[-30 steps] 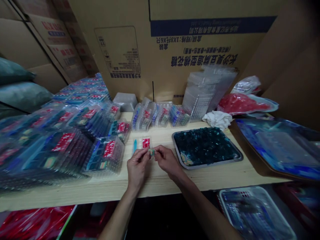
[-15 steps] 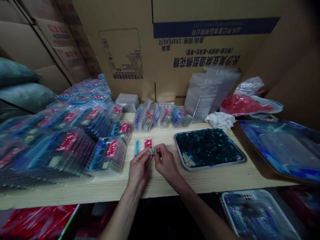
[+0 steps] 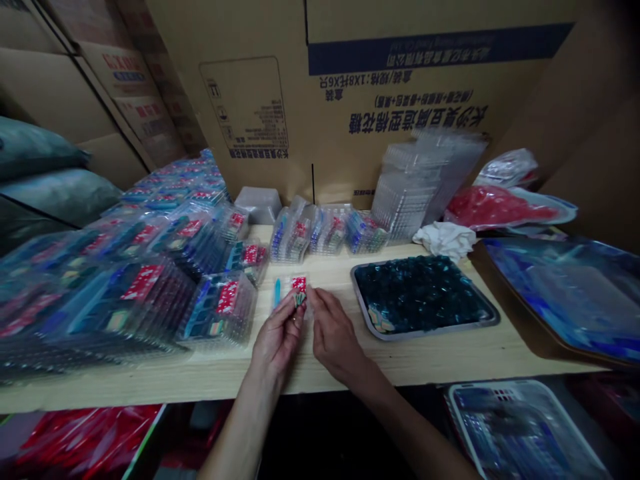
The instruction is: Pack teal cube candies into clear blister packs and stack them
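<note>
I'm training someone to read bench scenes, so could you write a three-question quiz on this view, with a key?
1. True or false: the tray of dark pieces lies to the right of both hands.

2. Which holds the small green-striped item?
a) the right hand
b) the left hand
c) neither hand

3. Fill in the color: the patterned rectangle just beyond the left hand's fingertips is white and ____.

Key: 1 true; 2 b; 3 red.
</note>
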{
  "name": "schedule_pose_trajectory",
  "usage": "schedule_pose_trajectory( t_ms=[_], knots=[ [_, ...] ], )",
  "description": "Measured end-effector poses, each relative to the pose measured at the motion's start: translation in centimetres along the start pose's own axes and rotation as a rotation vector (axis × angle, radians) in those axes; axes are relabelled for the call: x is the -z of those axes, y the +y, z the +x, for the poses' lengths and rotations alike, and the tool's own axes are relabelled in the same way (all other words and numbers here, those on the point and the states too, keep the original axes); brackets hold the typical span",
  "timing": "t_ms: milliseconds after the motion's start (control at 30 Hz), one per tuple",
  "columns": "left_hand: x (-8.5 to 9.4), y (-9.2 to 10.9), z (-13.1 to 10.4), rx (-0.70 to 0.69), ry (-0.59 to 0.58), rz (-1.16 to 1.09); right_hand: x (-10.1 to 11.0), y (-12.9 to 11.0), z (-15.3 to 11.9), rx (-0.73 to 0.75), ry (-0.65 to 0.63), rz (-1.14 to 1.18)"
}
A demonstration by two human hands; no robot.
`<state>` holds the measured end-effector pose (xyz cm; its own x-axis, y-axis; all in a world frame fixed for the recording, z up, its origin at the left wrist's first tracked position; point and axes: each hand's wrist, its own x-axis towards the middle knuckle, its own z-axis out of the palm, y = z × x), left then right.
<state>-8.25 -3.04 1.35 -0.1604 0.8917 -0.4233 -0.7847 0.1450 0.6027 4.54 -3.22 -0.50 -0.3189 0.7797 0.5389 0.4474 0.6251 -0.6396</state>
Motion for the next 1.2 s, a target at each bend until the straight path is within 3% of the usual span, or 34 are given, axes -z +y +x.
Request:
schedule_pose_trajectory(
  t_ms=[100,233,333,467,633,767,867,967,1033,1200],
  knots=[
    [0.9,1.1,0.9,-0.174,-0.013,0.24,0.5,1.0,0.0,-0.053,-0.043,0.044],
    [2.4,3.0,3.4,-0.426,-0.017,0.728,0.3,2.3,-0.8,-0.149,-0.133,-0.088],
    [2.9,3.8,5.4,-0.465,-0.182,1.177,-0.5,2.8,-1.7,-0.142,-0.267,-0.151],
    [2.5,4.0,7.1,-0.5,-0.433,1.642,-1.6,3.0,-2.4,-0.169,-0.29,-0.188],
    [1.9,3.7,7.5,-0.494,-0.599,1.748,-1.6,3.1,-2.4,-0.17,-0.324,-0.22],
    [2.1,3.2,7.1,-0.572,-0.625,1.771,-1.6,3.1,-2.5,-0.168,-0.33,-0.234],
    [2.6,2.9,6.8,-0.691,-0.563,1.759,-1.6,3.2,-2.7,-0.157,-0.33,-0.236],
    [3.4,2.8,6.1,-0.859,-0.39,1.702,-1.6,3.2,-2.8,-0.16,-0.337,-0.234],
    [3.9,2.8,5.4,-0.896,-0.365,1.691,-1.6,3.2,-2.9,-0.168,-0.344,-0.232],
    [5.1,2.6,3.1,-0.88,-0.641,1.912,-1.7,3.2,-3.0,-0.16,-0.344,-0.23]
  ],
)
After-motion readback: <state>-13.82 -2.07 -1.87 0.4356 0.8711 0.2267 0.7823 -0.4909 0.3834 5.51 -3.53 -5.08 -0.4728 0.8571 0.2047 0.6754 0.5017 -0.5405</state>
